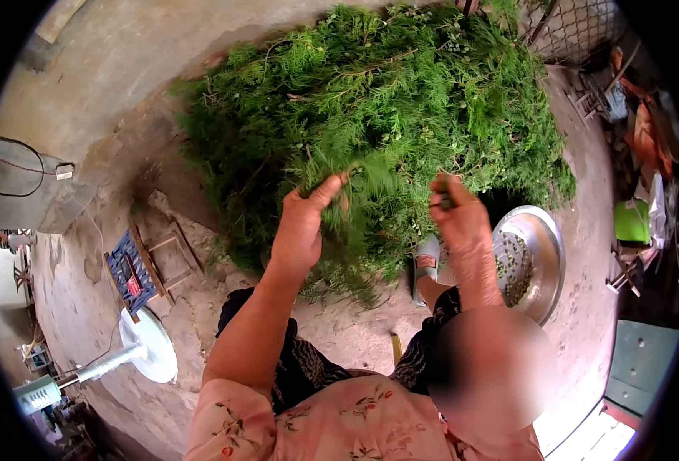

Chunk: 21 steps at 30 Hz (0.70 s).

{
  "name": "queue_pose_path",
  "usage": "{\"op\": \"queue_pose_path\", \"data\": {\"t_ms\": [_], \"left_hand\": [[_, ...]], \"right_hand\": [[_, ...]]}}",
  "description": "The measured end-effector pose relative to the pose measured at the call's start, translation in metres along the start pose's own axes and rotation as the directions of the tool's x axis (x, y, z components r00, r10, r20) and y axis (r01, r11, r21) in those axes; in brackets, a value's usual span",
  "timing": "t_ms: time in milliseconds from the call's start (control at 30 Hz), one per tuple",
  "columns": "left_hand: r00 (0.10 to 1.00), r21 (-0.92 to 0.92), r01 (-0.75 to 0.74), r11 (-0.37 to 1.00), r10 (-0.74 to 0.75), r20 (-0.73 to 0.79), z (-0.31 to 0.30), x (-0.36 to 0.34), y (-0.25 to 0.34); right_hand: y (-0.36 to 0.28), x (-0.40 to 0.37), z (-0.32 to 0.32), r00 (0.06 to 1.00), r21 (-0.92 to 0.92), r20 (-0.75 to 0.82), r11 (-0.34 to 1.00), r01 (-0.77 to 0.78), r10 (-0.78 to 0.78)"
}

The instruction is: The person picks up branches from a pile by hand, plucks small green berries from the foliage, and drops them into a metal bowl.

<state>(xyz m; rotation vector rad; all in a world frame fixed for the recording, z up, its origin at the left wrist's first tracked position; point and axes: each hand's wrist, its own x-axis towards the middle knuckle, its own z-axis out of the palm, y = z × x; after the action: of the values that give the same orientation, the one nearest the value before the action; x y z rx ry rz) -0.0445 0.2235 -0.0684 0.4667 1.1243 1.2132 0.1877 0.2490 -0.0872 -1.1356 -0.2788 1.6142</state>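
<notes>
A large heap of green leafy branches point(370, 100) lies in front of me. My left hand point(309, 219) is closed on a green sprig point(366, 188), blurred by motion, over the near side of the heap. To the right of it, apart from the sprig, my right hand point(461, 209) has its fingers curled together around something small and dark green that I cannot make out. Just beyond my right forearm sits a metal basin point(548, 265) with many small green round pieces point(515, 265) in it.
A low stool with a blue woven seat point(130, 273) stands at the left, near a white round base point(155, 346). My shoe point(427, 265) is by the heap's front edge. A green container point(631, 223) and a grey-green box point(640, 365) are at the right.
</notes>
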Motion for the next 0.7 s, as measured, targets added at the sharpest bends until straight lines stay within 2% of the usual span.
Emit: {"op": "queue_pose_path", "data": {"t_ms": [33,67,100,133,167,200,267,333,367,400,433,467,500,533,567,633,667,700], "left_hand": [[0.998,-0.058,0.060,0.997,-0.061,-0.010,-0.007,0.005,0.000],[0.998,-0.063,0.060,0.996,-0.061,-0.011,-0.008,0.006,0.003],[0.995,-0.109,0.068,0.992,-0.075,-0.065,-0.007,0.006,0.007],[0.989,-0.154,0.073,0.985,-0.092,-0.119,-0.008,0.005,0.010],[1.000,-0.188,0.000,0.982,0.000,0.000,-0.017,0.010,0.006],[1.000,-0.192,-0.003,0.981,0.003,-0.001,-0.017,0.010,0.008],[0.993,-0.356,-0.042,0.933,0.078,0.086,-0.019,0.009,0.011],[0.991,-0.373,-0.078,0.925,0.114,0.076,-0.015,0.005,0.013],[0.987,-0.387,-0.106,0.916,0.143,0.067,-0.015,0.004,0.013],[0.987,-0.386,-0.110,0.916,0.146,0.065,-0.015,0.004,0.013],[0.986,-0.382,-0.112,0.917,0.150,0.073,-0.016,0.005,0.012],[0.984,-0.378,-0.114,0.919,0.156,0.081,-0.016,0.005,0.010],[0.984,-0.376,-0.118,0.919,0.160,0.081,-0.015,0.006,0.010],[0.972,-0.345,-0.170,0.923,0.215,0.098,-0.012,0.004,0.009],[0.956,-0.314,-0.220,0.924,0.268,0.119,-0.009,0.004,0.007],[0.953,-0.284,-0.227,0.931,0.272,0.129,-0.007,0.005,0.002],[0.951,-0.255,-0.235,0.938,0.276,0.138,-0.006,0.005,0.001],[0.942,-0.261,-0.251,0.932,0.297,0.155,-0.004,0.002,0.002]], "right_hand": [[-0.006,0.018,-0.032,0.988,0.010,-0.142,0.998,0.066,-0.063],[-0.016,0.032,-0.073,0.981,-0.011,-0.153,0.993,0.118,-0.118],[-0.019,0.042,-0.126,0.850,-0.737,0.088,0.540,0.406,-0.519],[-0.038,0.010,-0.124,0.826,-0.906,0.105,0.289,0.309,-0.554],[-0.046,0.007,-0.153,0.808,-0.988,0.072,0.066,0.136,-0.585],[-0.056,0.009,-0.189,0.781,-0.986,0.052,-0.154,-0.057,-0.622],[-0.062,-0.010,-0.246,0.757,-0.798,0.157,-0.533,-0.281,-0.634],[-0.067,-0.028,-0.276,0.746,-0.661,0.420,-0.737,-0.139,-0.517],[-0.072,-0.021,-0.310,0.745,-0.660,0.424,-0.739,-0.134,-0.514],[-0.074,-0.003,-0.356,0.766,-0.910,0.084,-0.362,-0.201,-0.637],[-0.074,0.006,-0.381,0.757,-0.955,-0.279,0.086,-0.284,-0.591],[-0.076,0.006,-0.372,0.757,-0.955,-0.279,0.087,-0.284,-0.590],[-0.080,0.005,-0.341,0.784,-0.884,-0.256,-0.192,-0.427,-0.566],[-0.080,0.007,-0.313,0.809,-0.726,-0.242,-0.453,-0.518,-0.536],[-0.076,0.010,-0.294,0.808,-0.729,-0.241,-0.449,-0.517,-0.538],[-0.072,0.012,-0.270,0.698,-0.922,-0.127,-0.175,-0.345,-0.704],[-0.073,0.011,-0.269,0.696,-0.923,-0.129,-0.171,-0.345,-0.707],[-0.075,0.010,-0.269,0.688,-0.865,-0.283,-0.131,-0.484,-0.668]]}}
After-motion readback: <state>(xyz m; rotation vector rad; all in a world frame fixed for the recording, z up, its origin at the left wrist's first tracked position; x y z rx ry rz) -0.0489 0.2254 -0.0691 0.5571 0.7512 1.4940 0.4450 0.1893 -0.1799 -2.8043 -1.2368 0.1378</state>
